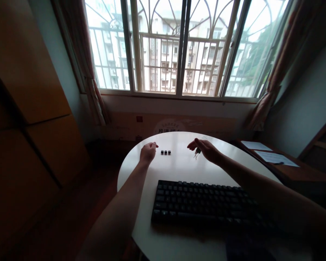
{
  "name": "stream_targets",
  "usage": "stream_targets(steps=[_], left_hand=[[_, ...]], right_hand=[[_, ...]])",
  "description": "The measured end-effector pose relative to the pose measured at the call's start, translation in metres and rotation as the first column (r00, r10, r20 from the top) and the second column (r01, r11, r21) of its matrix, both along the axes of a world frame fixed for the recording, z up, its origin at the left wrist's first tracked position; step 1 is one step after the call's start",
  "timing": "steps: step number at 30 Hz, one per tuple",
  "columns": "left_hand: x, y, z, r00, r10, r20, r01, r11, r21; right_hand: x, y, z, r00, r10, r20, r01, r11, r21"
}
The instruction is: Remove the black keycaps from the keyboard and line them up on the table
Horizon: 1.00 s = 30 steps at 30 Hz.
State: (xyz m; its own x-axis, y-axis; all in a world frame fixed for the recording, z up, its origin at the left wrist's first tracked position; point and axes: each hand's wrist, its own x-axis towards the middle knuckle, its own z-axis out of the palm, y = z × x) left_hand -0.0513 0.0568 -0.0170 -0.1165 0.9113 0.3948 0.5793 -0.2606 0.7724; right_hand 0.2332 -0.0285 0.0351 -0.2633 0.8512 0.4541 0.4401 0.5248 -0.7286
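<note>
Small dark blocks [165,152], three in a row beyond the left part of one black keyboard [195,203], left hand [148,152] beyond its left corner, curled, contents hidden, right hand [206,148] beyond its middle, half-curled at one small dark tool [197,151], grip unclear.

Far side: wide window [180,72] with sliding panes, metal bars [149,67] outside; beyond it, a pale apartment building [163,50], and green tree [263,41] at right. Patterned curtains gathered at both ends, left curtain [93,96] and right curtain [266,99]. Below the sill, a tan panel [206,125] bearing dark printed characters. Left: tall orange-brown cabinet [46,83], reddish floor [78,214] in shadow. Right: brown desk [309,172], two paper sheets [277,158], dark pen [279,163] at the nearer sheet's edge.
</note>
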Motion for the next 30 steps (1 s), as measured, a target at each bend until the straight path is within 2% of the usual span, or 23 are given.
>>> stream_targets(steps=[2, 4, 7, 8, 10, 13, 17, 24, 30], left_hand=[[-0.002, 0.003, -0.005, 0.998, 0.04, -0.053, -0.042, 0.998, -0.036], [-0.005, 0.006, -0.009, 0.992, 0.091, -0.092, -0.097, 0.994, -0.056], [-0.009, 0.006, -0.011, 0.984, 0.13, -0.125, -0.139, 0.988, -0.062], [-0.01, 0.006, -0.011, 0.98, 0.142, -0.138, -0.152, 0.986, -0.066], [-0.012, 0.006, -0.01, 0.971, 0.174, -0.164, -0.188, 0.98, -0.072], [-0.016, 0.005, -0.011, 0.955, 0.22, -0.201, -0.24, 0.967, -0.082], [-0.019, 0.005, -0.013, 0.92, 0.295, -0.257, -0.33, 0.938, -0.105], [-0.018, 0.009, -0.016, 0.804, 0.323, -0.499, -0.441, 0.887, -0.138], [-0.014, 0.009, -0.023, 0.735, 0.417, -0.535, -0.505, 0.863, -0.02]], right_hand=[[0.005, -0.041, 0.003, 0.989, 0.038, -0.142, -0.042, 0.999, -0.028], [0.008, -0.078, 0.004, 0.979, 0.047, -0.198, -0.061, 0.996, -0.064], [0.009, -0.117, 0.001, 0.983, 0.104, -0.151, -0.123, 0.985, -0.121], [0.009, -0.125, -0.002, 0.987, 0.114, -0.111, -0.127, 0.985, -0.113], [0.011, -0.136, -0.009, 0.99, 0.143, -0.016, -0.143, 0.99, -0.018], [0.016, -0.142, -0.018, 0.984, 0.179, 0.021, -0.18, 0.977, 0.117], [0.024, -0.138, -0.024, 0.986, 0.169, -0.013, -0.165, 0.976, 0.143], [0.022, -0.128, -0.028, 0.985, 0.075, -0.154, -0.069, 0.997, 0.047], [0.017, -0.114, -0.043, 0.98, 0.02, -0.2, -0.02, 1.0, 0.001]])
